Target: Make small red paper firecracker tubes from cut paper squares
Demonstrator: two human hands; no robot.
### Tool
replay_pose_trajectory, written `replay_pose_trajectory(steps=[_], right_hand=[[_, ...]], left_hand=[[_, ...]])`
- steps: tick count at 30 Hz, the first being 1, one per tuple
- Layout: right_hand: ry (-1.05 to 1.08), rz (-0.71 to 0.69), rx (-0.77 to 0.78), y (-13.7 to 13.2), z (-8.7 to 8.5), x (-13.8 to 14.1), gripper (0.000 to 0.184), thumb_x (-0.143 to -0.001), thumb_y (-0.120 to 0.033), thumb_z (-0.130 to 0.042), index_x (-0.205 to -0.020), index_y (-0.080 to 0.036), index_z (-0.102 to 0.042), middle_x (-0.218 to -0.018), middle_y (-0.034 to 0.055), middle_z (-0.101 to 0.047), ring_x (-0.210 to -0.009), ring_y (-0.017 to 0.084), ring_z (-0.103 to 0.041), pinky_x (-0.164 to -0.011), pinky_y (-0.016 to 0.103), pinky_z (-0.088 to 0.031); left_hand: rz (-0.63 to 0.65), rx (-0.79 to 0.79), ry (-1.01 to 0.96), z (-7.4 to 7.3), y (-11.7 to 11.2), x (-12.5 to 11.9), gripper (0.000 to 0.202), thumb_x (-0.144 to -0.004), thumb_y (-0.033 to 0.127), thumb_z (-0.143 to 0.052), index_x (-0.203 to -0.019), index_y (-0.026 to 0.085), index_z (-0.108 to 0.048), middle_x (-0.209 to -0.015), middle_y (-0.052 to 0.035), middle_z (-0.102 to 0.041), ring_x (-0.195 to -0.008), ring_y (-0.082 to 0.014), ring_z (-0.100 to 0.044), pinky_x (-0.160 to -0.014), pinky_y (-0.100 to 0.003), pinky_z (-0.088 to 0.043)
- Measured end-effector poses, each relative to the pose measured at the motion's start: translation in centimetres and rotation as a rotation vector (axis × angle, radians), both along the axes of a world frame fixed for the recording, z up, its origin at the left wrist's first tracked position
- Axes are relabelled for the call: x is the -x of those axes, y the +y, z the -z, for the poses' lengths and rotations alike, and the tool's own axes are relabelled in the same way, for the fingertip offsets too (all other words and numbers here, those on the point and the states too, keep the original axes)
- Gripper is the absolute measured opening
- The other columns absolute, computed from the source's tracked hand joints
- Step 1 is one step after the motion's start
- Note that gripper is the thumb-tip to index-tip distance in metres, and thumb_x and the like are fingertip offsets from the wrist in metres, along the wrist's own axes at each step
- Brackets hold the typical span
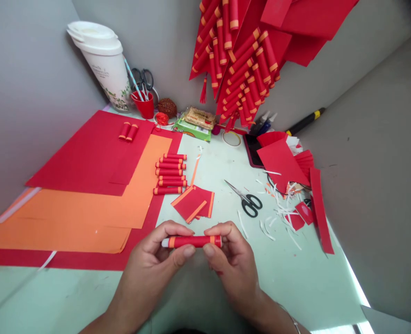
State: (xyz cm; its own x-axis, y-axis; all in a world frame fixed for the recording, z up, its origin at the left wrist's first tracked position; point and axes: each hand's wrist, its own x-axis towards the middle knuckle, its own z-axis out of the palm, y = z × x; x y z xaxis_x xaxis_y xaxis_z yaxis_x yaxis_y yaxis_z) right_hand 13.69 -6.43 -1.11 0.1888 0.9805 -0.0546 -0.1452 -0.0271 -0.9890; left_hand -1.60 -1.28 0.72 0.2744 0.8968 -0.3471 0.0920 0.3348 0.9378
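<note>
Above the near part of the table, my left hand (157, 264) and my right hand (231, 262) pinch a red paper tube (193, 241) with orange bands near its ends. It lies level between my thumbs and fingers. A whitish rounded tip, like a marker's end, sticks out on the left; what is inside is hidden. Just beyond my hands lie red paper pieces (190, 205) with orange strips on their edges. Several finished red paper rolls (170, 172) are lined up behind them. To the right, scissors (245, 199) with black handles lie with their blades nearly together.
Large red sheets (90, 153) and orange sheets (66, 208) cover the left. White paper scraps (282, 208) litter the right, beside a phone (253, 150). A white cup (104, 69) and a red pot (144, 105) stand behind. Hanging strings of red rolls (247, 79) dangle at the back.
</note>
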Motion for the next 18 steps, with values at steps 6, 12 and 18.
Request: replay_pose_trajectory(steps=[6,12,18], right_hand=[[-0.11,-0.012,-0.116,-0.51,0.24,-0.31,0.013,-0.089,-0.018,-0.063,-0.098,-0.026,-0.06,-0.077,-0.0051,-0.053,-0.054,0.008,-0.044,-0.052,0.02,-0.038],[-0.049,-0.044,-0.056,-0.3,-0.23,-0.09,0.008,-0.09,-0.021,-0.064,-0.094,-0.025,-0.057,-0.063,-0.0081,-0.048,-0.047,0.007,-0.041,-0.046,0.019,-0.033],[0.142,-0.096,0.043,-0.09,-0.31,0.53,0.031,-0.087,-0.027,-0.069,-0.112,-0.027,-0.052,-0.065,-0.0093,-0.049,-0.049,0.007,-0.039,-0.047,0.018,-0.034]], left_hand=[[0.096,-0.115,0.018,0.19,-0.15,-0.02,0.006,-0.079,0.031,-0.073,-0.082,0.026,-0.071,-0.083,0.0012,-0.071,-0.082,-0.0172,-0.067,-0.072,-0.022,-0.052],[0.113,-0.172,0.036,0.42,-0.55,0.0,0.004,-0.085,0.03,-0.066,-0.085,0.026,-0.067,-0.079,0.0025,-0.066,-0.078,-0.016,-0.064,-0.071,-0.022,-0.051],[0.083,-0.239,0.053,0.46,-0.6,-0.07,0.003,-0.087,0.028,-0.064,-0.088,0.026,-0.066,-0.082,0.0026,-0.065,-0.079,-0.0157,-0.064,-0.072,-0.023,-0.051]])
